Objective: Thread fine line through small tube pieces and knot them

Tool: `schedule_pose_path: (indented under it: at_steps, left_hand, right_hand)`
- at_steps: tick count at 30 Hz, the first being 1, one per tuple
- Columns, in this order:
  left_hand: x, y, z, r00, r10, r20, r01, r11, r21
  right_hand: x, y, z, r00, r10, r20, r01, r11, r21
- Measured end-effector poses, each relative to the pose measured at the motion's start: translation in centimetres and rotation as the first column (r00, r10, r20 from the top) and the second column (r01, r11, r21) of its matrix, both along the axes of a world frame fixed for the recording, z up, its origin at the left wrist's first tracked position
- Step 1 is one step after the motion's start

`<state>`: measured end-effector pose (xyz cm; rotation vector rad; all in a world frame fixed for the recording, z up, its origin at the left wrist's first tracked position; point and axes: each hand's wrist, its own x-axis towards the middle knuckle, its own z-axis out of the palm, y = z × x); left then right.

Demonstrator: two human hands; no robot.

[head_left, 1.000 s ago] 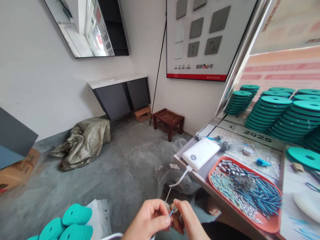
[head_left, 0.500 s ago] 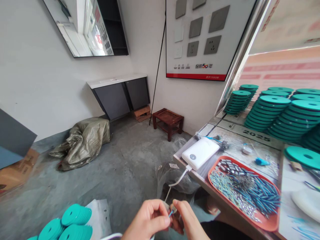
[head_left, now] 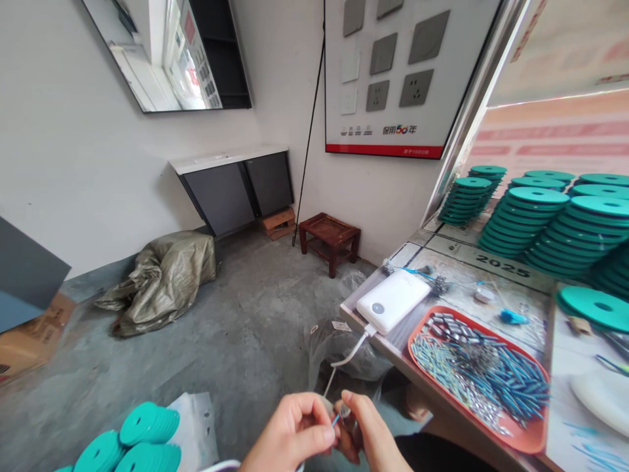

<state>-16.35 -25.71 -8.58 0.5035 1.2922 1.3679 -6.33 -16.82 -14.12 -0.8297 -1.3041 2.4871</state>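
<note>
Low in the head view, my left hand [head_left: 297,429] is closed in a pinch on a thin blue piece [head_left: 336,419], which points toward the other hand. My right hand [head_left: 372,436] is close beside it, its fingers curled around something small and partly silvery that I cannot make out. The fingers of both hands nearly meet at the blue piece. To the right on the table sits an orange tray [head_left: 539,440] of small parts: blue rods, silver cylinders, pale green-blue pieces and fine metal bits.
A white power bank [head_left: 393,301] with a white cable [head_left: 351,355] lies at the table's near corner. Stacks of green spools [head_left: 525,219] stand behind the tray; more green spools [head_left: 150,423] are at lower left. A plastic bag [head_left: 322,354] hangs below the table edge. A wooden stool [head_left: 330,236] stands farther back.
The fingers of my right hand have shifted slightly, showing a bit more of the silvery item. My left hand keeps its pinch in nearly the same place.
</note>
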Motion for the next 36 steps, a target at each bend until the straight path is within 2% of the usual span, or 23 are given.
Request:
schedule_pose_path:
  at_steps: [3, 5, 8, 15, 19, 21, 22, 23, 25, 26, 27, 28, 29, 30, 32, 36]
  left_hand:
    - [0.1, 0.1, -0.2, 1.000, 0.028, -0.012, -0.028, 0.999, 0.017]
    - [0.2, 0.2, -0.3, 0.997, 0.053, -0.057, -0.052, 0.998, 0.023]
    - [0.3, 0.2, -0.2, 0.981, 0.087, -0.172, -0.085, 0.996, 0.020]
    - [0.5, 0.3, -0.2, 0.953, 0.092, -0.288, -0.090, 0.996, 0.023]
    - [0.3, 0.4, -0.4, 0.874, 0.117, -0.472, -0.132, 0.991, 0.000]
    - [0.3, 0.3, -0.5, 0.827, 0.115, -0.551, -0.155, 0.988, -0.026]
    - [0.3, 0.2, -0.6, 0.811, 0.118, -0.572, -0.171, 0.984, -0.040]
    - [0.4, 0.0, -0.7, 0.811, 0.127, -0.571, -0.190, 0.980, -0.052]
    - [0.6, -0.5, -0.9, 0.859, 0.156, -0.487, -0.218, 0.973, -0.071]
    - [0.6, -0.8, -1.0, 0.890, 0.174, -0.422, -0.227, 0.971, -0.077]
    - [0.7, -1.0, -1.1, 0.913, 0.186, -0.364, -0.230, 0.970, -0.082]
    - [0.7, -1.2, -1.1, 0.927, 0.191, -0.324, -0.230, 0.969, -0.089]
    - [0.7, -1.3, -1.2, 0.933, 0.196, -0.302, -0.234, 0.968, -0.094]
    - [0.7, -1.4, -1.2, 0.934, 0.210, -0.290, -0.247, 0.964, -0.095]
    - [0.7, -1.2, -1.1, 0.928, 0.252, -0.273, -0.284, 0.955, -0.085]
    - [0.5, -0.6, -0.8, 0.919, 0.240, -0.313, -0.286, 0.952, -0.110]
  right_hand:
    - [-0.1, 0.1, -0.1, 0.997, 0.042, -0.066, -0.046, 0.997, -0.062]
    - [0.1, 0.2, 0.1, 0.990, -0.006, -0.138, -0.005, 0.997, -0.082]
    - [0.5, 0.3, 0.5, 0.972, -0.098, -0.216, 0.094, 0.995, -0.026]
    - [0.7, 0.0, 1.1, 0.970, -0.102, -0.221, 0.116, 0.992, 0.049]
    - [0.8, 0.0, 1.4, 0.975, -0.106, -0.194, 0.124, 0.989, 0.083]
    - [1.2, 0.2, 1.7, 0.972, -0.144, -0.184, 0.176, 0.969, 0.173]
    - [1.4, 0.3, 1.8, 0.967, -0.175, -0.186, 0.223, 0.933, 0.281]
    - [1.7, 0.4, 2.0, 0.960, -0.204, -0.193, 0.269, 0.867, 0.420]
    - [2.2, 0.7, 2.1, 0.955, -0.205, -0.215, 0.297, 0.653, 0.696]
    - [2.4, 0.9, 2.1, 0.964, -0.159, -0.214, 0.267, 0.553, 0.789]
    - [2.5, 1.0, 2.0, 0.973, -0.109, -0.201, 0.229, 0.490, 0.841]
    - [2.6, 1.1, 1.9, 0.980, -0.071, -0.186, 0.198, 0.454, 0.869]
    - [2.7, 1.2, 1.7, 0.983, -0.048, -0.179, 0.182, 0.441, 0.879]
    - [2.6, 1.2, 1.6, 0.982, -0.040, -0.183, 0.181, 0.446, 0.876]
    - [2.5, 1.1, 1.5, 0.977, -0.050, -0.207, 0.203, 0.508, 0.837]
    - [2.3, 0.8, 1.8, 0.973, -0.077, -0.217, 0.199, 0.755, 0.625]
